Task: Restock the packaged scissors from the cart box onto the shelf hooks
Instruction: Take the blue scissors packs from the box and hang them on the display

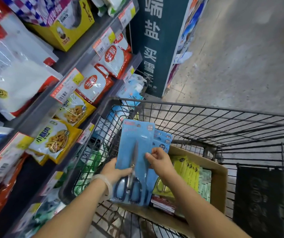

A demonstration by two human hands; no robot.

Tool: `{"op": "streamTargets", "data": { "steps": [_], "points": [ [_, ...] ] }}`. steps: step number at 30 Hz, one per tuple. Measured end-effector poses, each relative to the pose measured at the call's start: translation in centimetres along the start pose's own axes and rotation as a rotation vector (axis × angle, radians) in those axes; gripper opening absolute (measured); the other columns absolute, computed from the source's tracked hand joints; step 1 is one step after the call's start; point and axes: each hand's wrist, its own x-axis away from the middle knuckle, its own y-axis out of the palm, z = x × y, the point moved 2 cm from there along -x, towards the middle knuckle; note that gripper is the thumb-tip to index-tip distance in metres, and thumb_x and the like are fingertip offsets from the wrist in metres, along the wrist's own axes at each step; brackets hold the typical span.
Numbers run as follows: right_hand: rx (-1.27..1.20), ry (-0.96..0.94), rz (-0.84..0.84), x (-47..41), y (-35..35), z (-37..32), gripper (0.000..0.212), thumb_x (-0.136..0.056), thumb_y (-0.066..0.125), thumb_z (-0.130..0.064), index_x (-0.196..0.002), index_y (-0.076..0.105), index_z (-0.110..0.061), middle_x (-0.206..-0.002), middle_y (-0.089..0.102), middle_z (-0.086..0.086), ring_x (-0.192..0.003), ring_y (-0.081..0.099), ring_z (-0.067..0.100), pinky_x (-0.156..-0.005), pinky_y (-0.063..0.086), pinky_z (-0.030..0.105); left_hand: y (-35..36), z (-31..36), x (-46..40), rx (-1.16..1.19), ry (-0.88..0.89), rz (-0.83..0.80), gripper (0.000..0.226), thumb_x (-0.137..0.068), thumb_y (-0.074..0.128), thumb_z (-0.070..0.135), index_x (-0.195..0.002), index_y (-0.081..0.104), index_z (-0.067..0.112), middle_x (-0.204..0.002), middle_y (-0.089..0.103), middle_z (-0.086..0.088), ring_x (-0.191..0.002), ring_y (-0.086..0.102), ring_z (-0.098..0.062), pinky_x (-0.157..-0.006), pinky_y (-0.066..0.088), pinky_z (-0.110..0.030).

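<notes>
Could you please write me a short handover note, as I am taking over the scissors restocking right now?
Left hand grips the left edge of the top scissors pack. Right hand pinches its right edge.
A small stack of blue packs sits fanned behind it, held over the cardboard box in the wire cart.
Done: packs lifted out of the box.
Left: hang them on the shelf hooks. No hooks are in view here, only shelves of bagged food.

A stack of scissors packs (136, 152) on blue cards is held upright above the wire cart (206, 117). The front pack shows black-handled scissors, blades pointing up. Behind it, a cardboard box (218, 186) in the cart holds yellow and green packets.
</notes>
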Motion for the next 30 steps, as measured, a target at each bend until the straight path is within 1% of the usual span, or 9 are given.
{"op": "streamTargets", "data": {
  "steps": [3, 7, 9, 12, 16, 19, 22, 27, 30],
  "points": [
    [-0.115, 0.068, 0.057, -0.4, 0.5, 0.8, 0.016, -0.093, 0.056, -0.019, -0.078, 0.052, -0.014, -0.078, 0.061, 0.005, -0.072, 0.059, 0.019, -0.067, 0.052, 0.032, -0.7, -0.8, -0.4, 0.129, -0.034, 0.06, 0.03, -0.086, 0.064, 0.003, -0.115, 0.06, 0.0, -0.098, 0.068, -0.013, -0.091, 0.064, -0.026, -0.085, 0.051, -0.037],
    [0.08, 0.212, 0.405, -1.1, -1.0, 4.8, 0.022, -0.089, 0.061, -0.025, -0.102, 0.054, -0.009, -0.103, 0.064, 0.009, -0.084, 0.058, 0.02, -0.07, 0.048, 0.034, -1.4, -2.3, -0.9, 0.141, -0.073, 0.185, 0.013, -0.09, 0.06, 0.007, -0.103, 0.061, 0.005, -0.106, 0.066, -0.018, -0.099, 0.063, -0.032, -0.094, 0.049, -0.047],
    [0.223, 0.246, 0.383, -1.5, -1.0, 6.2, 0.039, -0.082, 0.07, -0.025, -0.111, 0.051, -0.01, -0.107, 0.063, 0.008, -0.091, 0.06, 0.022, -0.077, 0.051, 0.037, -1.7, -2.9, -1.1, 0.134, -0.068, 0.229, 0.007, -0.09, 0.06, 0.008, -0.097, 0.061, 0.008, -0.101, 0.067, -0.016, -0.09, 0.063, -0.027, -0.087, 0.052, -0.041],
    [0.254, 0.25, 0.355, -2.0, -0.6, 6.9, 0.045, -0.072, 0.079, -0.025, -0.101, 0.045, -0.018, -0.103, 0.062, 0.005, -0.087, 0.064, 0.024, -0.076, 0.056, 0.042, -1.8, -3.5, -0.9, 0.203, -0.099, 0.242, 0.008, -0.091, 0.059, 0.012, -0.098, 0.061, 0.012, -0.088, 0.067, -0.006, -0.078, 0.064, -0.022, -0.069, 0.052, -0.03],
    [0.297, 0.303, 0.38, -2.4, -0.8, 8.1, 0.048, -0.07, 0.08, -0.024, -0.102, 0.047, -0.012, -0.104, 0.064, 0.008, -0.088, 0.064, 0.026, -0.076, 0.055, 0.045, -1.7, -3.8, -0.3, 0.171, -0.106, 0.229, 0.006, -0.091, 0.058, 0.02, -0.096, 0.061, 0.017, -0.096, 0.067, -0.007, -0.091, 0.065, -0.026, -0.084, 0.054, -0.041],
    [0.418, 0.311, 0.341, -2.1, -0.7, 8.7, 0.037, -0.078, 0.074, -0.025, -0.102, 0.05, -0.011, -0.103, 0.066, 0.01, -0.088, 0.064, 0.028, -0.078, 0.054, 0.045, -1.7, -3.9, 0.1, 0.141, -0.084, 0.216, 0.004, -0.091, 0.059, 0.024, -0.089, 0.058, 0.021, -0.093, 0.065, -0.001, -0.085, 0.063, -0.018, -0.075, 0.051, -0.032],
    [0.426, 0.234, 0.351, -1.8, -0.7, 8.6, 0.034, -0.08, 0.071, -0.026, -0.104, 0.053, -0.008, -0.105, 0.066, 0.012, -0.093, 0.063, 0.031, -0.079, 0.052, 0.04, -1.7, -3.8, 0.6, 0.198, -0.064, 0.192, 0.005, -0.09, 0.061, 0.022, -0.093, 0.062, 0.018, -0.101, 0.069, -0.006, -0.095, 0.065, -0.025, -0.089, 0.053, -0.041],
    [0.148, 0.176, 0.265, -0.9, 0.6, 8.2, 0.017, -0.086, 0.064, -0.014, -0.099, 0.053, -0.01, -0.105, 0.066, 0.014, -0.095, 0.064, 0.033, -0.089, 0.05, 0.053, -1.9, -4.0, 1.6, 0.274, -0.048, 0.205, 0.003, -0.085, 0.068, 0.02, -0.081, 0.068, 0.021, -0.094, 0.074, -0.008, -0.093, 0.068, -0.028, -0.091, 0.053, -0.049],
    [0.02, 0.071, 0.246, -0.4, 0.4, 6.1, 0.007, -0.089, 0.06, -0.007, -0.093, 0.056, -0.011, -0.102, 0.067, 0.014, -0.091, 0.065, 0.031, -0.084, 0.054, 0.049, -2.2, -3.6, 2.7, 0.286, 0.001, 0.225, 0.005, -0.084, 0.069, 0.019, -0.084, 0.065, 0.022, -0.094, 0.073, -0.005, -0.092, 0.068, -0.026, -0.089, 0.054, -0.045]
  ]
}}
